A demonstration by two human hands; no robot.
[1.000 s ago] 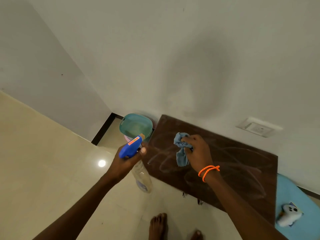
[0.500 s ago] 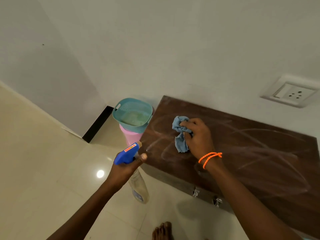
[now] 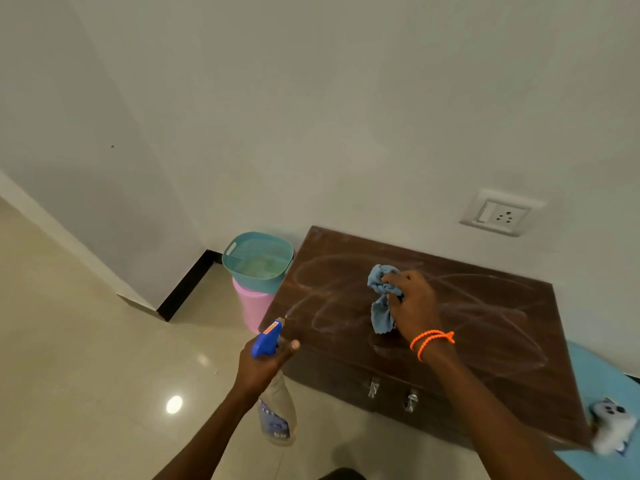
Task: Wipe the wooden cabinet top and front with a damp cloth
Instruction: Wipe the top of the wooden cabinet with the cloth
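Floor (image 3: 86, 358): pale glossy tile – open standing room lay left of and before the cabinet.
Basket (image 3: 258, 261): teal, perched on a pink bin (image 3: 251, 308) just beside the cabinet's left edge; a wide stroke leftward risked knocking it.
Left hand (image 3: 261, 363): fingers wrapped round the neck of a bottle (image 3: 277, 415), thumb out beside the blue trigger head; nozzle aimed toward the near-left corner of the top.
Cabinet (image 3: 485, 306): dark wood, rigid, back edge against the wall; pale smear arcs covered the top – the front with its two metal pulls looked unwiped, so the job seemed part done.
Cloth (image 3: 381, 306): blue, soft, light, bunched on the top near its middle; best held as a wad, as here.
Right hand (image 3: 412, 306): fingers curled, clamping the cloth to the wood.
Controller (image 3: 611, 429): white, at the cabinet's right end on a blue surface.
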